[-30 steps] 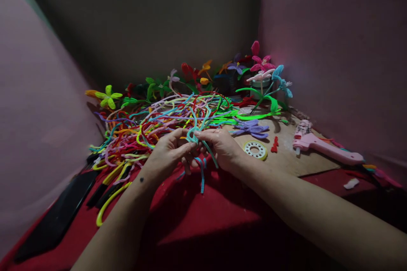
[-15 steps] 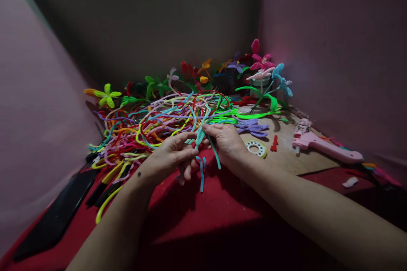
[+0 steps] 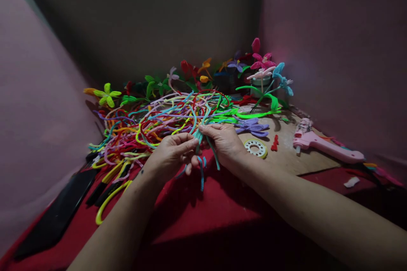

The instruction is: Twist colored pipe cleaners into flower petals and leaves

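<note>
Between my two hands is a bundle of turquoise pipe cleaners, its loose ends reaching up and hanging down. My left hand pinches the lower part between thumb and fingers. Higher up, my right hand grips the same bundle with thumb and forefinger, and one strand dangles beside its palm. Under the fingers, short darker blue pipe cleaner pieces show over the red cloth. Just behind my hands spreads a tangled heap of many-coloured pipe cleaners.
On the right, a pink glue gun rests on a brown board, near a tape roll, a red piece and purple petals. Pipe cleaner flowers stand behind. A black flat object and yellow-handled tools lie left.
My right thumb and fingertips have shifted slightly left and down along the turquoise bundle. My left hand's fingers have closed in nearer to the right ones.
</note>
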Action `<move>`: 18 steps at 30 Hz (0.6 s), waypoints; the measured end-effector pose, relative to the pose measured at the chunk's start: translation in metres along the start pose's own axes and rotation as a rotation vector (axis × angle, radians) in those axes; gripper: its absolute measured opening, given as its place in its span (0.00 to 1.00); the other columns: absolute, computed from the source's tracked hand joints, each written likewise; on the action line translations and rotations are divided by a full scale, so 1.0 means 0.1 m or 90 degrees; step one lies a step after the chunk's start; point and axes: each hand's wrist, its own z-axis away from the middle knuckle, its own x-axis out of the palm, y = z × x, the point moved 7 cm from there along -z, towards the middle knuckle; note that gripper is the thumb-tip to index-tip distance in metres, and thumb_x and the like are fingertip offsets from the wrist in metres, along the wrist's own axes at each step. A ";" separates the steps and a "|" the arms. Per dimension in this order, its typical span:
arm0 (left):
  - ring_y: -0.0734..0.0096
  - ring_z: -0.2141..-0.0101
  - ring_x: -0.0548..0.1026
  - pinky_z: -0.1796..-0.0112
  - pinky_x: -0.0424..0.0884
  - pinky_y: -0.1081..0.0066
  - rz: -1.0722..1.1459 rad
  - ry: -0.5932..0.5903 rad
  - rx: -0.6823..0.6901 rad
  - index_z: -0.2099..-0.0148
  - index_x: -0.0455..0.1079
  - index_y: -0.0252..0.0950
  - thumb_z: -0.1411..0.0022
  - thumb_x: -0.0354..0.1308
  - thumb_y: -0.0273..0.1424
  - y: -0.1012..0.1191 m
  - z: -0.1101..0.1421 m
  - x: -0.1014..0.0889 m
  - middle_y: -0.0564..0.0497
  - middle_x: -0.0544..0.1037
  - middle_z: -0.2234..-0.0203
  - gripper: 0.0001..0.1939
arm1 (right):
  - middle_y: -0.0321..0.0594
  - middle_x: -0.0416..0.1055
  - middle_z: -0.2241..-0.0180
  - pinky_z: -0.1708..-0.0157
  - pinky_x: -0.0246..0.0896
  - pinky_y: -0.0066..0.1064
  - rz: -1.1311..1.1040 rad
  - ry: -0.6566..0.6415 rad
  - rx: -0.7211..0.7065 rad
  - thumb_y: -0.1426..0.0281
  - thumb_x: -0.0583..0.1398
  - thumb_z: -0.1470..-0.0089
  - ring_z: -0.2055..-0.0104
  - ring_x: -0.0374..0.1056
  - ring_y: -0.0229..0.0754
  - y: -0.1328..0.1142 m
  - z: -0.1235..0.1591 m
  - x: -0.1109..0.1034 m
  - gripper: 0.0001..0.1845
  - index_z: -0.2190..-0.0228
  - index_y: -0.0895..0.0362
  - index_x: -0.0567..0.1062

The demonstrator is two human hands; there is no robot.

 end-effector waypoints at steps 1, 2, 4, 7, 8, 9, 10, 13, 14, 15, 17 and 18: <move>0.78 0.88 0.67 0.87 0.64 0.79 -0.006 -0.003 0.002 0.71 0.65 0.32 0.47 0.58 0.33 0.00 0.00 0.01 0.52 0.71 0.86 0.09 | 0.31 0.63 0.87 0.83 0.53 0.25 0.006 0.004 -0.001 0.68 0.63 0.63 0.85 0.56 0.30 -0.01 0.00 0.00 0.10 0.84 0.60 0.68; 0.78 0.89 0.67 0.87 0.64 0.79 -0.014 -0.005 0.003 0.72 0.65 0.32 0.47 0.57 0.32 -0.01 0.00 0.02 0.52 0.71 0.87 0.08 | 0.31 0.63 0.87 0.82 0.52 0.24 0.010 0.009 -0.003 0.68 0.63 0.63 0.85 0.56 0.29 -0.01 0.01 -0.01 0.11 0.85 0.60 0.68; 0.76 0.89 0.67 0.87 0.65 0.77 -0.026 -0.009 0.002 0.72 0.64 0.32 0.46 0.56 0.32 -0.01 0.00 0.02 0.52 0.71 0.88 0.08 | 0.31 0.63 0.87 0.82 0.51 0.24 0.013 0.017 -0.007 0.69 0.64 0.64 0.85 0.56 0.29 -0.03 0.01 -0.01 0.11 0.85 0.60 0.67; 0.74 0.89 0.68 0.86 0.65 0.76 -0.027 -0.010 -0.002 0.72 0.64 0.32 0.46 0.55 0.32 0.00 0.01 0.02 0.52 0.71 0.88 0.08 | 0.31 0.63 0.87 0.81 0.52 0.25 0.011 0.008 -0.004 0.68 0.64 0.63 0.85 0.56 0.29 -0.02 0.01 -0.01 0.11 0.85 0.60 0.68; 0.74 0.89 0.68 0.86 0.65 0.76 -0.029 -0.008 -0.002 0.72 0.65 0.32 0.46 0.55 0.31 0.00 0.01 0.01 0.52 0.71 0.88 0.07 | 0.31 0.63 0.87 0.81 0.52 0.25 0.014 -0.004 0.000 0.68 0.63 0.62 0.85 0.56 0.30 -0.01 0.00 -0.01 0.11 0.85 0.60 0.68; 0.74 0.88 0.68 0.86 0.65 0.76 -0.032 -0.005 0.002 0.71 0.65 0.31 0.46 0.56 0.31 0.01 0.01 0.00 0.52 0.72 0.87 0.07 | 0.32 0.64 0.86 0.81 0.52 0.26 0.021 -0.017 0.007 0.66 0.63 0.61 0.85 0.57 0.30 0.00 0.00 0.00 0.12 0.84 0.60 0.68; 0.74 0.88 0.69 0.85 0.65 0.77 -0.035 0.000 0.009 0.71 0.65 0.31 0.47 0.56 0.31 0.03 0.02 -0.02 0.51 0.72 0.87 0.08 | 0.33 0.65 0.86 0.81 0.52 0.26 0.032 -0.034 0.016 0.65 0.62 0.60 0.84 0.57 0.31 0.01 0.01 0.01 0.12 0.84 0.60 0.69; 0.75 0.86 0.70 0.82 0.66 0.77 -0.035 0.047 0.053 0.71 0.65 0.31 0.47 0.57 0.31 0.11 0.03 -0.13 0.50 0.74 0.84 0.08 | 0.35 0.68 0.83 0.80 0.53 0.26 0.080 -0.082 0.054 0.63 0.61 0.58 0.82 0.59 0.32 0.04 0.02 0.06 0.12 0.82 0.61 0.71; 0.75 0.85 0.71 0.81 0.66 0.77 -0.028 0.070 0.068 0.70 0.65 0.31 0.47 0.58 0.31 0.14 0.03 -0.18 0.50 0.74 0.84 0.07 | 0.35 0.68 0.83 0.80 0.52 0.26 0.100 -0.090 0.062 0.65 0.61 0.59 0.82 0.60 0.31 0.04 0.03 0.07 0.11 0.81 0.61 0.72; 0.75 0.84 0.72 0.80 0.67 0.77 -0.018 0.089 0.080 0.70 0.65 0.31 0.48 0.59 0.31 0.16 0.04 -0.23 0.50 0.75 0.83 0.07 | 0.35 0.68 0.83 0.80 0.51 0.25 0.123 -0.094 0.064 0.68 0.62 0.60 0.82 0.59 0.31 0.03 0.04 0.08 0.09 0.82 0.61 0.72; 0.74 0.82 0.73 0.77 0.69 0.76 -0.007 0.107 0.093 0.69 0.65 0.32 0.50 0.60 0.30 0.19 0.05 -0.29 0.50 0.76 0.82 0.08 | 0.33 0.66 0.84 0.83 0.47 0.24 0.175 -0.093 0.062 0.71 0.62 0.62 0.84 0.56 0.28 0.00 0.06 0.09 0.06 0.83 0.61 0.72; 0.74 0.81 0.73 0.77 0.69 0.75 -0.005 0.107 0.097 0.69 0.65 0.32 0.50 0.61 0.30 0.20 0.05 -0.30 0.50 0.76 0.81 0.08 | 0.33 0.66 0.85 0.84 0.45 0.23 0.195 -0.097 0.061 0.72 0.62 0.62 0.85 0.54 0.27 -0.02 0.07 0.10 0.06 0.83 0.62 0.72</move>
